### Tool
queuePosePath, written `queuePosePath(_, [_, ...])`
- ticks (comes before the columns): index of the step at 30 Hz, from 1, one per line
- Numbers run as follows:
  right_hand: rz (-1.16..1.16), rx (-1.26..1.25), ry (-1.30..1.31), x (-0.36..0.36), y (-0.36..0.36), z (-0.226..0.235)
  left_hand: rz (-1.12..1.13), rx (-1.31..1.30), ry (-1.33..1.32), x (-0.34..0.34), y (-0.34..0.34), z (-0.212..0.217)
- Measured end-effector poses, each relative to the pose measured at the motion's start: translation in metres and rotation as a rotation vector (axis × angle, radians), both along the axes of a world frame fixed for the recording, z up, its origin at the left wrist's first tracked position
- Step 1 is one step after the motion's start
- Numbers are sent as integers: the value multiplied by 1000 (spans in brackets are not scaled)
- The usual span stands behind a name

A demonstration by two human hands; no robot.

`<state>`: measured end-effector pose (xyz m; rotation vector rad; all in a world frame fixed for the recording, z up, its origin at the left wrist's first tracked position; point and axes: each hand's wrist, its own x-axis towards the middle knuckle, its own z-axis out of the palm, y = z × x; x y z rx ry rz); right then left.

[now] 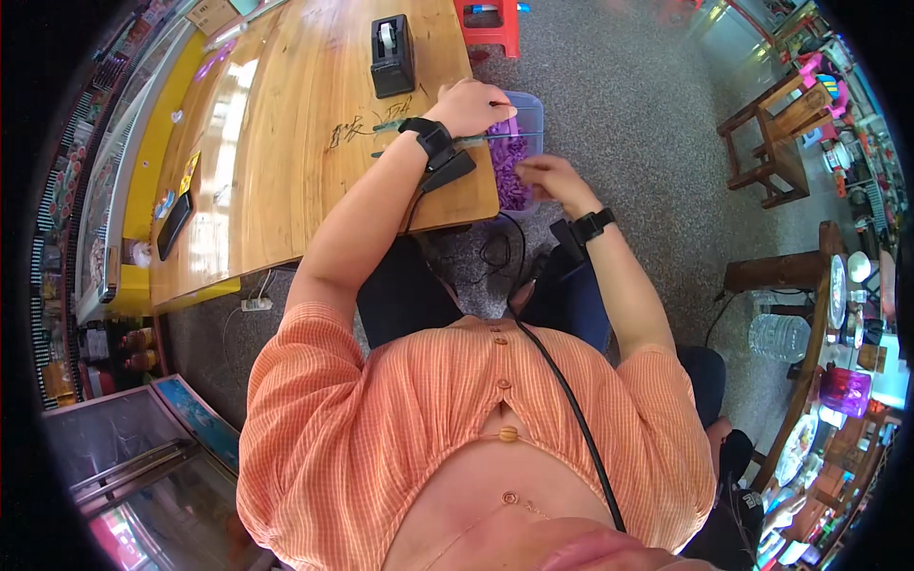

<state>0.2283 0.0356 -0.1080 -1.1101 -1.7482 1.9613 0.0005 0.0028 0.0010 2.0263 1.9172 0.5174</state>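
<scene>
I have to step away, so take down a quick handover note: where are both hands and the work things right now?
Left hand: on the table edge, pinching a thin stick across the clear box.
Right hand: fingers in the purple pieces in that box, closed or not unclear.
Black tape dispenser stands behind on the wooden table, untouched.
Done: no finished pieces visible.
Left: the box looks well filled.

The left hand (469, 105) covers part of the tub (526, 119), hiding its near rim. What the right hand (552, 179) pinches is too small to tell; its fingers curl out of sight. The purple bits (509, 162) blur together. The counter (305, 143) runs off the top edge.
</scene>
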Motion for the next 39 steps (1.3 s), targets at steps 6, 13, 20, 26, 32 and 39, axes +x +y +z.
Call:
queuePosePath(6, [-203,406,145,-31,2,20,15,146,89,0,-5,-8])
queuePosePath(13, [-156,469,96,-48,-11,23,9,113,58,2,-2,-9])
queuePosePath(20, [-135,534,22,3,-55,-7,6,118,50,3,-5,-6])
queuePosePath(26, [-247,260,198,28,-103,-10,15,41,41,1,-5,-5])
queuePosePath(32, [-301,-9,358,31,-116,-1,18,108,63,4,-6,-6])
queuePosePath(39, [-293,310,331,37,-123,1,25,122,80,3,-7,-7])
